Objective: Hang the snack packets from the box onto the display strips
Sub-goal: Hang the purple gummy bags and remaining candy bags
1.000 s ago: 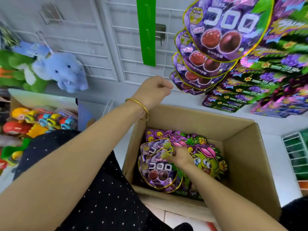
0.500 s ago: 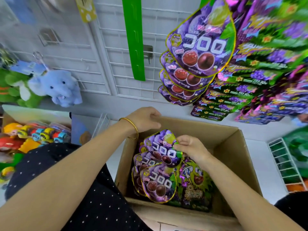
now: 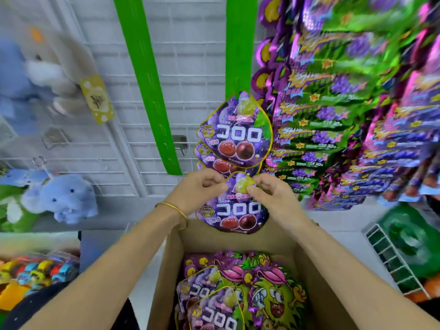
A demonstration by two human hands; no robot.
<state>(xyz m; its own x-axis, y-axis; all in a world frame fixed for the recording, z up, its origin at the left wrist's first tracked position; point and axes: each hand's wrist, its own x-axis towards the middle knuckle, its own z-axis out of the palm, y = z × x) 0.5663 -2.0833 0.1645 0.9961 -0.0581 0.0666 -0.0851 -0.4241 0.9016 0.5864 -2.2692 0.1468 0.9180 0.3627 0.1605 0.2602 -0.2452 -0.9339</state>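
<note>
A purple grape snack packet point(image 3: 234, 211) hangs in the air above the cardboard box point(image 3: 312, 265). My left hand point(image 3: 202, 189) pinches its top left edge and my right hand point(image 3: 269, 194) pinches its top right. The packet sits just below several matching packets point(image 3: 234, 132) clipped to a green display strip point(image 3: 240, 44). A second green strip point(image 3: 152, 86) hangs bare to the left. More purple and green packets point(image 3: 240, 289) lie inside the box.
Rows of purple and green snack packets point(image 3: 345, 103) fill the wall on the right. A white wire grid point(image 3: 190, 67) backs the strips. Blue plush elephants point(image 3: 64, 198) hang at left, toys point(image 3: 35, 272) lie below them, and a green wire rack point(image 3: 390, 253) stands at right.
Both hands have risen out of the box carrying one purple packet up to the hanging packets. The view has tilted upward toward the strips.
</note>
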